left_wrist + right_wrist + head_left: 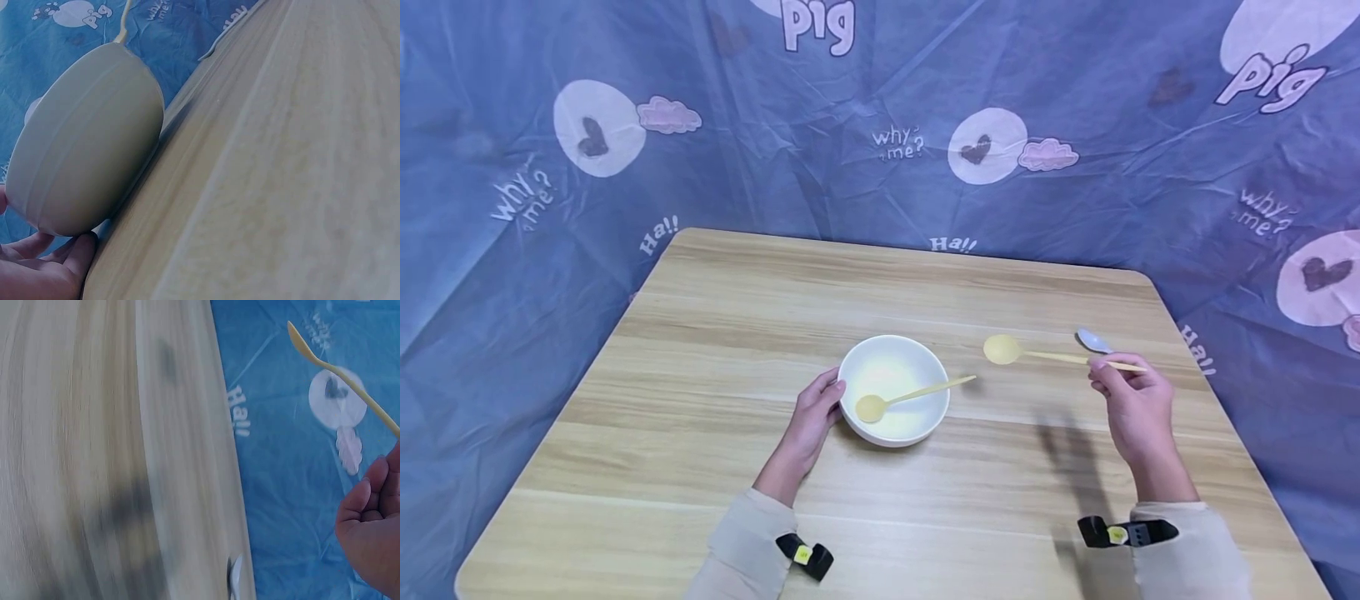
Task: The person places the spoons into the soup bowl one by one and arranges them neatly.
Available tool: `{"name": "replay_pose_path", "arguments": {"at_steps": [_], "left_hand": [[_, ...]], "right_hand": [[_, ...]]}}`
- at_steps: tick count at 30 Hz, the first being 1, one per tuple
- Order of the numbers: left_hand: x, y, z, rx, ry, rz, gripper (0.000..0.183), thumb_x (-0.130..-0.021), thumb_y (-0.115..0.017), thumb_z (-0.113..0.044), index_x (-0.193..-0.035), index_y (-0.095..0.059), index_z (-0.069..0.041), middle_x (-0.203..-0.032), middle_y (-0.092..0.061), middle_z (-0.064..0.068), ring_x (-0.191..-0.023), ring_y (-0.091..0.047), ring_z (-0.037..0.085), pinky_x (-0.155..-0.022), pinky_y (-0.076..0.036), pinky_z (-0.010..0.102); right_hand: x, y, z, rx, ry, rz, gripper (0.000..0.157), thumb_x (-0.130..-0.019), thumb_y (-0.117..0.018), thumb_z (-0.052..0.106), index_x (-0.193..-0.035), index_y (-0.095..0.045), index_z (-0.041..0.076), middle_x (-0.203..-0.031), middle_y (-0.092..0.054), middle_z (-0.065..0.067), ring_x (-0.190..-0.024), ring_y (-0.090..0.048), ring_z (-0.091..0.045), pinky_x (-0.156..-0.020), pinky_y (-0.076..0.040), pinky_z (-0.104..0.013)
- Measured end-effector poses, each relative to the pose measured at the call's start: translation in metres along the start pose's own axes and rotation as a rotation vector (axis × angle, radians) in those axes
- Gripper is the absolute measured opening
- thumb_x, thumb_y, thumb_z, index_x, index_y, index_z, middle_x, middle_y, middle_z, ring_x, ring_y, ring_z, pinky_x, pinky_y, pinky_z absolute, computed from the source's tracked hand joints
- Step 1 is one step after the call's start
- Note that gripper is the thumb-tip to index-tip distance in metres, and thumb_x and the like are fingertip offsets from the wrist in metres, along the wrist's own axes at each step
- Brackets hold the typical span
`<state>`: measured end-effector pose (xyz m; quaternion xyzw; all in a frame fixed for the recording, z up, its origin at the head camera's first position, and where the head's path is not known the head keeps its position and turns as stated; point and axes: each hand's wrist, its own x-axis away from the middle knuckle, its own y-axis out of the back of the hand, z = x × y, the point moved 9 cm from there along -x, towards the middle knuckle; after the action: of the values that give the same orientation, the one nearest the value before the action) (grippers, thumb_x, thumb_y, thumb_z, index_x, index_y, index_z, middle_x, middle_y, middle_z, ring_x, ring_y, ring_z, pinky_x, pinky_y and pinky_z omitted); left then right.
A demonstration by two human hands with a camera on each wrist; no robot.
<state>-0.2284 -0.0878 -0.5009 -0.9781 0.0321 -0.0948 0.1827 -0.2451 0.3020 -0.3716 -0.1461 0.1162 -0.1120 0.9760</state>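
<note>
My left hand grips the left side of a white bowl, its thumb at the rim. Fingers bend under the bowl's side in the left wrist view. Inside the bowl lies a yellow spoon, its handle sticking out over the right rim. To the right, my right hand pinches a second yellow spoon by its handle. That spoon is held above the table, with its head pointing left toward the bowl. The right wrist view shows the yellow spoon raised, the fingers curled at its handle.
A small pale spoon lies on the wooden table just behind my right hand, partly hidden by it. A blue printed cloth hangs behind the table and along its sides. Each sleeve carries a black wrist strap.
</note>
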Motion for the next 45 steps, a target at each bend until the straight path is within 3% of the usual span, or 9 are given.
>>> {"name": "replay_pose_path", "arguments": {"at_steps": [9,12,19,31,34,37,45], "left_hand": [[0.000,-0.001,0.001,-0.003,0.005,0.004,0.049,-0.098,-0.046,-0.021,-0.141,-0.036,0.001,-0.144,-0.039,0.020,-0.131,-0.041,0.033,-0.110,-0.034,0.043],[0.000,-0.001,0.001,-0.005,0.007,0.005,0.049,-0.098,-0.046,-0.021,-0.141,-0.036,0.001,-0.144,-0.039,0.020,-0.131,-0.041,0.033,-0.110,-0.034,0.043],[0.000,-0.001,-0.001,-0.010,0.002,0.013,0.049,-0.098,-0.046,-0.021,-0.141,-0.036,0.001,-0.145,-0.038,0.020,-0.131,-0.040,0.035,-0.110,-0.034,0.043],[0.000,-0.001,-0.001,-0.008,0.002,0.013,0.050,-0.098,-0.046,-0.022,-0.141,-0.035,0.001,-0.145,-0.037,0.021,-0.131,-0.040,0.035,-0.109,-0.034,0.044],[0.000,0.000,0.000,-0.006,0.012,0.005,0.050,-0.098,-0.047,-0.022,-0.141,-0.035,0.000,-0.145,-0.037,0.020,-0.132,-0.040,0.035,-0.110,-0.034,0.043],[0.001,0.000,0.001,-0.002,0.020,-0.005,0.050,-0.098,-0.047,-0.022,-0.142,-0.036,0.000,-0.146,-0.037,0.019,-0.132,-0.040,0.034,-0.110,-0.034,0.043],[-0.001,-0.001,0.001,-0.007,0.020,-0.002,0.050,-0.098,-0.047,-0.022,-0.141,-0.036,0.000,-0.146,-0.038,0.019,-0.132,-0.040,0.033,-0.110,-0.034,0.043]], "right_hand": [[0.009,-0.028,-0.001,-0.008,0.026,0.120,0.023,-0.086,-0.050,-0.017,-0.082,-0.065,-0.001,-0.071,-0.067,-0.005,-0.066,-0.061,-0.011,-0.064,-0.052,-0.018],[0.013,-0.036,-0.005,0.074,0.012,0.137,0.022,-0.086,-0.052,-0.015,-0.082,-0.066,0.001,-0.071,-0.066,-0.002,-0.067,-0.060,-0.009,-0.066,-0.051,-0.017],[0.026,-0.048,-0.028,0.348,-0.107,0.161,0.016,-0.086,-0.059,-0.007,-0.082,-0.066,0.008,-0.071,-0.065,0.006,-0.064,-0.056,-0.005,-0.065,-0.047,-0.018],[0.040,-0.068,-0.058,0.557,-0.173,0.290,0.006,-0.087,-0.064,0.003,-0.087,-0.065,0.009,-0.074,-0.064,0.010,-0.065,-0.056,-0.005,-0.062,-0.046,-0.021],[0.040,-0.073,-0.063,0.586,-0.172,0.300,0.002,-0.086,-0.065,0.004,-0.087,-0.064,0.005,-0.071,-0.061,0.010,-0.062,-0.052,-0.004,-0.057,-0.043,-0.021],[0.040,-0.079,-0.070,0.586,-0.172,0.316,0.010,-0.086,-0.066,0.005,-0.090,-0.063,-0.003,-0.068,-0.059,0.010,-0.058,-0.048,-0.004,-0.052,-0.040,-0.020],[0.044,-0.092,-0.090,0.552,-0.216,0.354,0.014,-0.085,-0.067,0.006,-0.090,-0.061,-0.006,-0.071,-0.061,0.010,-0.063,-0.053,-0.004,-0.057,-0.045,-0.020]]}}
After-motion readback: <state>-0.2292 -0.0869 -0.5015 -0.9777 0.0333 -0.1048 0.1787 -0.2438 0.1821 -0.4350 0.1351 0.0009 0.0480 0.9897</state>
